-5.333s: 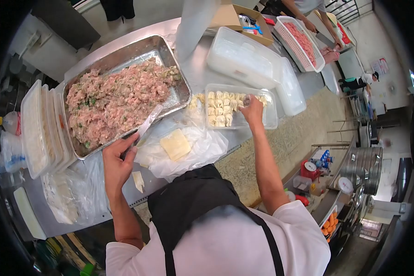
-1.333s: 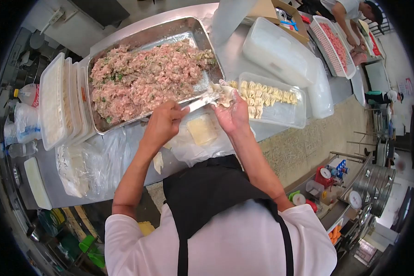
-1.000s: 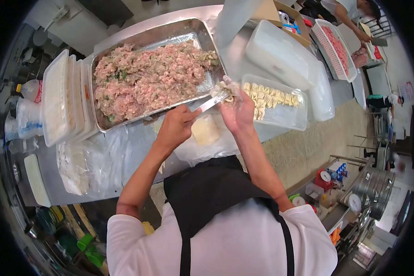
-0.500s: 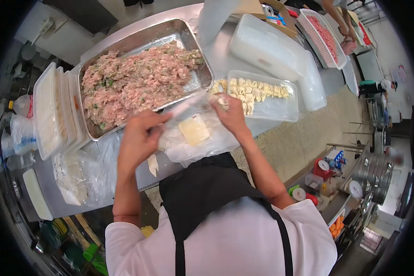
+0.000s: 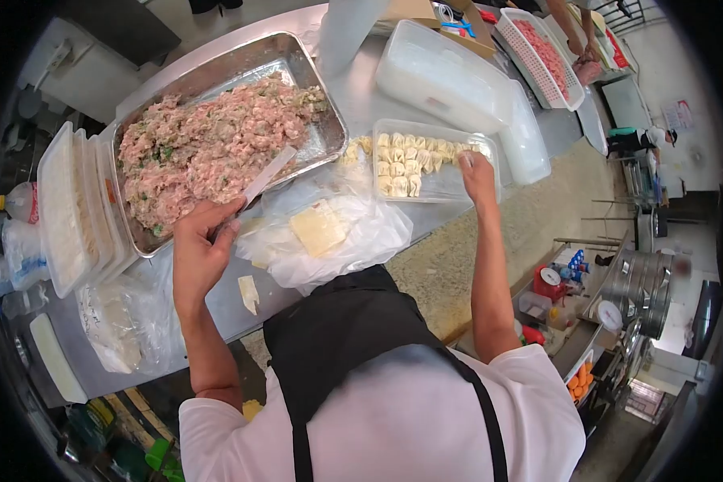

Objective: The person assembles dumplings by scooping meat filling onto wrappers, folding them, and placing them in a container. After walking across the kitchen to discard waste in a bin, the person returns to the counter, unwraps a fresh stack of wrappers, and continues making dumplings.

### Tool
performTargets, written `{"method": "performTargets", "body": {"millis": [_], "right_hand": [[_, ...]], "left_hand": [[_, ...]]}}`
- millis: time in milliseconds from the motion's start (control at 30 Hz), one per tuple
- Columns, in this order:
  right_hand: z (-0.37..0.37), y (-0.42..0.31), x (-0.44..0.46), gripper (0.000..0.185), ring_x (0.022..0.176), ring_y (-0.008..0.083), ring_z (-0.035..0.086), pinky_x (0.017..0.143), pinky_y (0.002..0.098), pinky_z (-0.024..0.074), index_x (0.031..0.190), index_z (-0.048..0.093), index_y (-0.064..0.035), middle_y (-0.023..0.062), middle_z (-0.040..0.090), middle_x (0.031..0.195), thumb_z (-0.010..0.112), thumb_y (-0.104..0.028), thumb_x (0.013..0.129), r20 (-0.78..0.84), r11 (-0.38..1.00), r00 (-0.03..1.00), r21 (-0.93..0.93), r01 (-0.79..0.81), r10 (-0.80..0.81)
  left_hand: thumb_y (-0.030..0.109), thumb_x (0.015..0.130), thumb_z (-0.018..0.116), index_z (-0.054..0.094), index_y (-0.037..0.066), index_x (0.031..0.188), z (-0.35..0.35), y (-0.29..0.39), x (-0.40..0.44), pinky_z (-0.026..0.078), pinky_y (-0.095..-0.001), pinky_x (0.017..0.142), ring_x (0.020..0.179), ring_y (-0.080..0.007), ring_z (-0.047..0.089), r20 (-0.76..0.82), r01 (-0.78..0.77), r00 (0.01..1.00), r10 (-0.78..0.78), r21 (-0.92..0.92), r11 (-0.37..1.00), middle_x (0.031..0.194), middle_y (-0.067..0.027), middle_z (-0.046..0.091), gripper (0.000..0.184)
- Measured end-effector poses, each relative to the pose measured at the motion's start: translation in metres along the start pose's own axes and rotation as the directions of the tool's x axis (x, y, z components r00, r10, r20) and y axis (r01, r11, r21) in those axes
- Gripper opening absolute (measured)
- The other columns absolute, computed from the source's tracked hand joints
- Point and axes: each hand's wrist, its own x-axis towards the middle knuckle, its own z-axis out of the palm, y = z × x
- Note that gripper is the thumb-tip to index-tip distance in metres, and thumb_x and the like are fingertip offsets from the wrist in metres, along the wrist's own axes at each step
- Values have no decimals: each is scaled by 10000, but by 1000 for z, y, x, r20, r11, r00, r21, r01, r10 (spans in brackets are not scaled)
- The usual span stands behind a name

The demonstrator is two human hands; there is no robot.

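Observation:
My left hand (image 5: 201, 245) is closed around a pale flat spatula (image 5: 270, 173), whose blade reaches over the near edge of the metal tray of minced meat (image 5: 217, 136). My right hand (image 5: 479, 175) is over the right end of a clear plastic tray (image 5: 435, 195), its fingers pinched at a folded wonton (image 5: 463, 150) by the end of the top row. Several folded wontons (image 5: 398, 167) lie in rows to the left of that hand. Between my hands, a stack of square wrappers (image 5: 319, 228) rests on a crumpled plastic bag (image 5: 373, 229).
Lidded plastic boxes (image 5: 68, 213) stand upright on the left. Upturned clear containers (image 5: 442, 80) lie behind the wontons. A loose wrapper strip (image 5: 249, 295) is near the table's front. A co-worker's hands (image 5: 586, 60) are beside a white basket of pink meat (image 5: 542, 56).
My right hand has moved right, from above the wrappers to the wonton tray, carrying a wonton. My left hand has drawn left with the spatula, whose blade is now over the meat tray's edge.

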Motion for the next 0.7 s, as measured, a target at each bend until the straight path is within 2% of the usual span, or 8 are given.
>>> {"method": "performTargets", "body": {"millis": [133,200,233,300,400,533,600,700], "right_hand": [[10,-13,2,279,980,418,629,882,457,493,966,679,6,254,678,974,764,-205,805,-11,996,996,-12,92,-92],[17,-13,6,309,962,302,691,850,372,538,966,686,-19,167,715,979,826,-104,703,-79,974,984,-174,144,-159],[18,-11,6,309,962,302,691,850,372,538,966,686,-19,167,715,979,826,-104,703,-80,974,984,-175,143,-159],[20,-8,7,329,834,241,713,787,345,553,959,696,-17,126,734,896,850,-107,682,72,994,992,-7,-105,105],[28,-6,2,328,726,213,710,706,327,558,915,691,-1,101,729,785,869,-91,655,12,987,993,111,-118,117],[31,-16,-4,271,698,215,707,685,334,552,849,697,-1,114,718,740,868,-86,658,-55,984,988,117,-137,144],[30,-20,-5,238,679,199,693,667,333,540,795,694,-1,123,708,720,870,-85,658,-116,991,984,27,-134,137],[31,-18,-7,229,660,205,678,660,338,529,773,687,2,131,703,717,868,-88,665,-140,987,977,59,-152,159]], "left_hand": [[-88,797,641,709,1,1187,0,1,1,327,-229,607,690,-77,427,13,-7,1000,7,25,1000,823,-5,548,405],[-71,785,657,728,33,1154,0,-2,0,352,-281,565,622,-124,441,-31,-44,999,45,27,999,751,-61,573,390],[-71,785,657,728,33,1154,-1,-3,-1,352,-281,565,622,-124,441,-30,-45,998,46,26,999,751,-61,573,390],[-73,784,651,727,29,1155,-3,-5,-3,356,-278,569,625,-125,442,-40,-29,999,30,17,999,759,-61,578,393],[-78,784,644,726,22,1152,-2,-9,-6,355,-272,573,630,-121,439,-48,-1,999,2,23,1000,761,-55,571,391],[-81,784,641,726,19,1152,5,-10,-6,349,-270,572,634,-116,433,-32,27,999,-29,-34,999,752,-46,551,391],[-81,786,642,724,21,1158,5,-10,-6,345,-266,567,633,-107,423,-8,-20,1000,21,7,1000,755,-39,548,395],[-81,788,641,722,20,1161,3,-9,-7,344,-263,568,634,-100,412,-15,24,1000,-25,-21,999,755,-31,539,394]]}}
